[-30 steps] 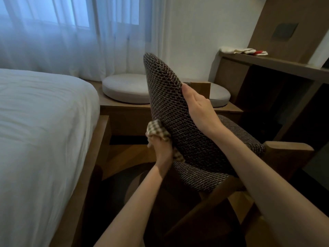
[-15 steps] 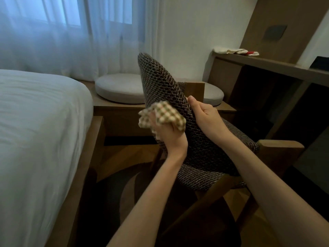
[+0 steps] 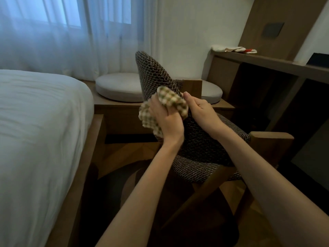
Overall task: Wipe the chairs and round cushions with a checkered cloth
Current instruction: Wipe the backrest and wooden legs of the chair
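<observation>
A dark woven chair [image 3: 199, 143] with a wooden frame stands in front of me, its backrest rising at the centre. My left hand [image 3: 165, 118] grips a bunched checkered cloth [image 3: 170, 100] against the edge of the backrest. My right hand [image 3: 201, 109] holds the backrest's front edge just right of the cloth, fingers curled round it and thumb up. Behind the chair, two pale round cushions [image 3: 117, 86] [image 3: 211, 91] lie on a low wooden bench.
A white bed [image 3: 39, 125] fills the left side, close to the chair. A wooden desk shelf [image 3: 267, 61] with folded cloths [image 3: 233, 49] runs along the right wall. Sheer curtains [image 3: 62, 32] hang behind the bench [image 3: 115, 107].
My left hand has carried the cloth up from low behind the backrest to its edge beside my right hand. My right hand has curled tighter on the backrest.
</observation>
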Demonstrator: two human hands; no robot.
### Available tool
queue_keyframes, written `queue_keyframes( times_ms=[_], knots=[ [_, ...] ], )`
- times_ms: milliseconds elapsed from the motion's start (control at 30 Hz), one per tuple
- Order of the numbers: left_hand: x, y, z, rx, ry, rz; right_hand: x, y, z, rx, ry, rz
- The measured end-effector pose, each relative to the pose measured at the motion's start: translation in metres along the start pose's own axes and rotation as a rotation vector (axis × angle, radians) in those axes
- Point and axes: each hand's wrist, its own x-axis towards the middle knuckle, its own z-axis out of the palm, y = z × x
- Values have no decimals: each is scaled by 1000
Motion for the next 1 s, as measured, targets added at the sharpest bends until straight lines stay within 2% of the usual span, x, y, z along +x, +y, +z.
queue_keyframes(
  times_ms=[100, 200, 333, 367, 467, 567, 700, 767, 933, 1000],
  knots=[
    [2, -8, 4, 20, -12, 115, 2, 3, -1, 40, 12, -13],
    [-11, -45, -1, 75, -60, 65, -1, 4, -3, 101, 50, -30],
    [-47, -80, -25, 12, -160, -431, -3, 3, -5, 104, 57, -67],
    [-55, -93, -32, 19, -152, -443, -3, 2, -5, 80, 68, -82],
    [-58, -104, -45, 147, -123, -408, -4, 2, 0, -2, 126, -126],
    [-65, -92, -37, 257, -79, -242, -16, 14, 3, -57, 64, -135],
    [-34, -62, -28, 145, -125, -165, -10, 8, 7, -351, 43, -208],
    [-20, -53, -27, 66, -165, -169, -7, 3, 7, -432, 94, -263],
    [-15, -51, -34, 97, -262, -320, -11, 5, 4, -531, 164, -383],
    [-19, -47, -32, 64, -270, -320, -12, 9, 0, -556, 168, -407]
  ],
)
